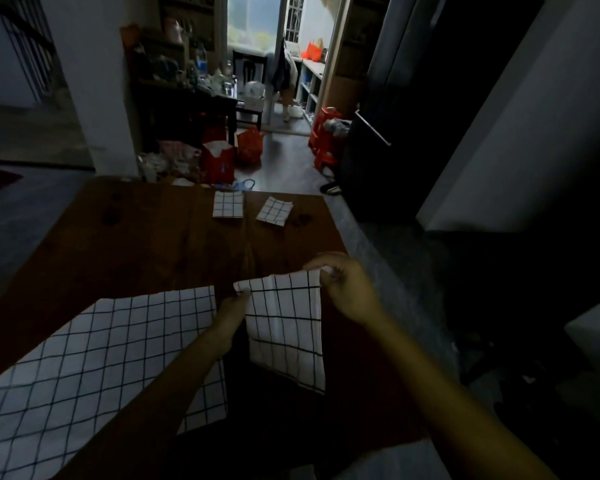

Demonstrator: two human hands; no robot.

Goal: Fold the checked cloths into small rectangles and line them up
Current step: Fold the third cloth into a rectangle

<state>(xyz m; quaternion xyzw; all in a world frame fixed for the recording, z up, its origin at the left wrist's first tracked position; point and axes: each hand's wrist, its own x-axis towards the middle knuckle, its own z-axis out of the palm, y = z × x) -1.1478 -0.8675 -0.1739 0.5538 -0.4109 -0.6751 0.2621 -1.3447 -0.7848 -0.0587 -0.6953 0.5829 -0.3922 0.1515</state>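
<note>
A white cloth with black checks (286,327), folded to a narrow strip, hangs above the brown wooden table (146,244). My left hand (234,308) pinches its upper left corner and my right hand (343,285) pinches its upper right corner. A larger checked cloth (94,368) lies spread flat at the near left, partly under my left forearm. Two small folded checked rectangles sit at the far edge: one square to the table (228,204), the other (274,211) turned at an angle to its right.
The table's right edge (340,233) runs close beside my right hand, with grey floor beyond. Red bags (219,161) and clutter stand on the floor past the far edge. A dark cabinet (395,140) rises at the right.
</note>
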